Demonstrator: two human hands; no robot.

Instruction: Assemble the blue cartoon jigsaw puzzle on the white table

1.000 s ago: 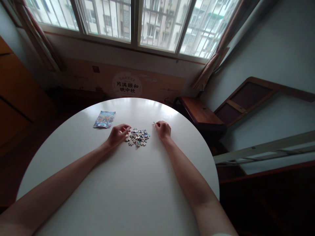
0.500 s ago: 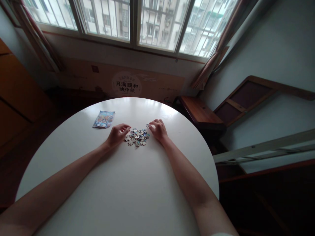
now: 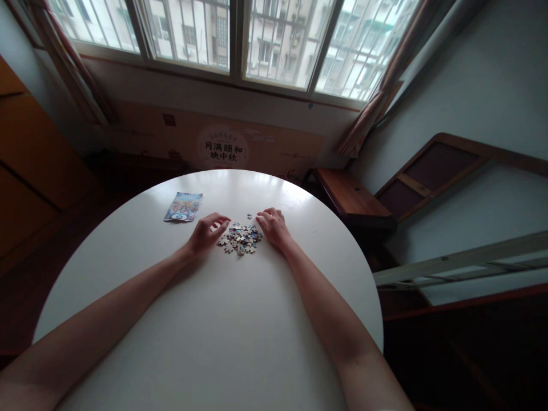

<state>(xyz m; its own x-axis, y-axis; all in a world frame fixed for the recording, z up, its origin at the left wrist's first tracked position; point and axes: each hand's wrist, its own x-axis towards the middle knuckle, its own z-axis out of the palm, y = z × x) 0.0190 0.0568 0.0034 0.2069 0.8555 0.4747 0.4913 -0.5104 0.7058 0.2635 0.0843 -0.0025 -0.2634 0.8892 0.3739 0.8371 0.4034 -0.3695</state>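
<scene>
A small heap of colourful jigsaw pieces (image 3: 240,238) lies on the round white table (image 3: 222,331). My left hand (image 3: 206,232) rests just left of the heap, fingers loosely curved and apart, the tips reaching towards the pieces. My right hand (image 3: 272,226) lies at the heap's right edge, palm down, fingers spread and touching the nearest pieces. One single piece (image 3: 249,216) sits alone on the table just beyond the heap, between my two hands. I see nothing held in either hand.
A printed picture card (image 3: 183,206) lies on the table to the far left of the heap. Beyond the table are a barred window, a cardboard box (image 3: 222,145) with printed characters and a wooden bench (image 3: 349,197) at the right. The table edge curves away at right.
My right hand moved left from open table to the heap's edge and no longer pinches a piece. A single piece now lies beyond the heap. My left hand opened slightly.
</scene>
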